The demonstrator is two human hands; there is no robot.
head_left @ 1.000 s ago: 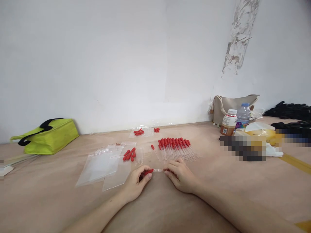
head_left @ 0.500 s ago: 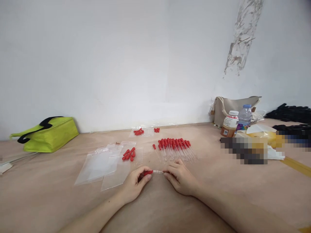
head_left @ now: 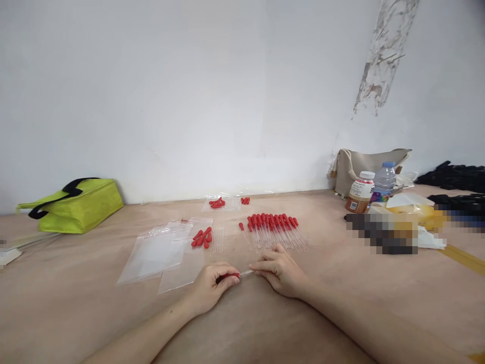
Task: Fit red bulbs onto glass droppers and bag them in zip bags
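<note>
Between the thumb and fingers of my left hand [head_left: 214,287] is a red rubber dropper bulb [head_left: 232,275]. My right hand [head_left: 278,272] pinches a thin clear glass tube [head_left: 245,273], whose near end meets the mouth of the bulb; how deep it sits inside I cannot tell. Beyond my right hand lies a row of red-bulbed droppers [head_left: 271,227], with a single dropper [head_left: 242,228] a little apart on its left. Loose red bulbs [head_left: 202,237] and several bare glass tubes [head_left: 217,239] lie beyond my left hand.
Clear zip bags [head_left: 155,258] lie flat at the left. Farther back are more red bulbs [head_left: 217,202] on clear plastic. A lime-green bag [head_left: 81,210] stands far left; a drink bottle [head_left: 359,192], a blue-capped bottle [head_left: 385,179] and a grey bag [head_left: 364,161] stand right.
The tube has turned from nearly level to a slant, its right end higher. My right fingers have shifted slightly left along it. The camera view has moved a little.
</note>
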